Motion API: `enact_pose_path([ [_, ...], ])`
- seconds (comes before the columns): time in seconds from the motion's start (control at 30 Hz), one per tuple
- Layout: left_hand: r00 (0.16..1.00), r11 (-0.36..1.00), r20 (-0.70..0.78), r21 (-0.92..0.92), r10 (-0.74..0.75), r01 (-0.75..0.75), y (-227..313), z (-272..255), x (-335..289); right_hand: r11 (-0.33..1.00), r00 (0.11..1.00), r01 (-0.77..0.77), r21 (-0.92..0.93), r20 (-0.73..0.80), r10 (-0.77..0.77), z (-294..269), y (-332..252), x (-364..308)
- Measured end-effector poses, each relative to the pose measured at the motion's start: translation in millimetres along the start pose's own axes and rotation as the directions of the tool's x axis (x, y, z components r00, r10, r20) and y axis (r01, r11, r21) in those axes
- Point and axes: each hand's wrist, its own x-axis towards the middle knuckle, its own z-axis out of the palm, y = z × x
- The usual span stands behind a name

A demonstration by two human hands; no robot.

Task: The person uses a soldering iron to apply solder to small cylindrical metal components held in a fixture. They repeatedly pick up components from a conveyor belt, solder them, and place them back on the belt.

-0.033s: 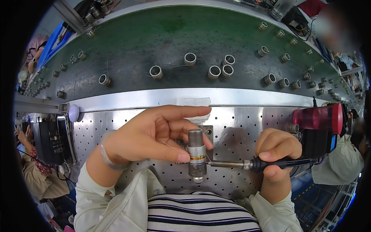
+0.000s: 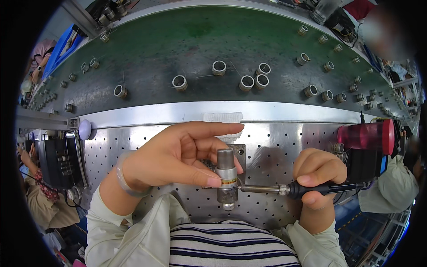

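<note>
White pad [image 2: 223, 117] lies above left hand [image 2: 178, 153]

metal cylinder [image 2: 227, 178]: grey, upright, brass-coloured band at mid-height, lower centre of frame
soldering iron [image 2: 307, 189]: black handle, metal shaft lying level, tip at the cylinder's band

A single head-worn fisheye view looks steeply down from just above the person's chest, close to the work. The left hand [image 2: 171, 155] and right hand [image 2: 318, 178] come in from the lower edge, near the lens and large in the picture. The perforated metal counter [image 2: 284, 142] fills the middle, its straight edges bowing toward the rim. The green belt [image 2: 200, 49] curves across the top, farther off. Dark corners ring the round field.
</note>
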Motion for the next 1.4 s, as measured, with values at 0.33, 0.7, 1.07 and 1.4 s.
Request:
enact_pose_path([
  [0.33,1.0,1.0,-0.019,0.021,0.009,-0.008,-1.4,1.8,-2.7,0.998,0.999,-0.011,-0.069,-0.051,0.007,3.7,-0.3,-2.2],
  [0.7,0.999,1.0,-0.033,-0.001,0.01,-0.01,-2.9,4.8,-3.0,0.999,1.0,0.009,-0.037,0.014,-0.008,4.2,3.3,-0.7],
  [1.07,0.999,1.0,-0.043,-0.008,-0.003,0.002,-3.3,3.0,-4.5,0.998,0.999,0.034,-0.053,0.04,-0.032,4.1,3.9,-0.3],
  [1.4,0.999,1.0,-0.044,-0.018,0.008,-0.008,-5.7,0.0,-6.3,0.998,1.0,0.018,-0.068,0.015,-0.017,6.1,3.4,-1.2],
])
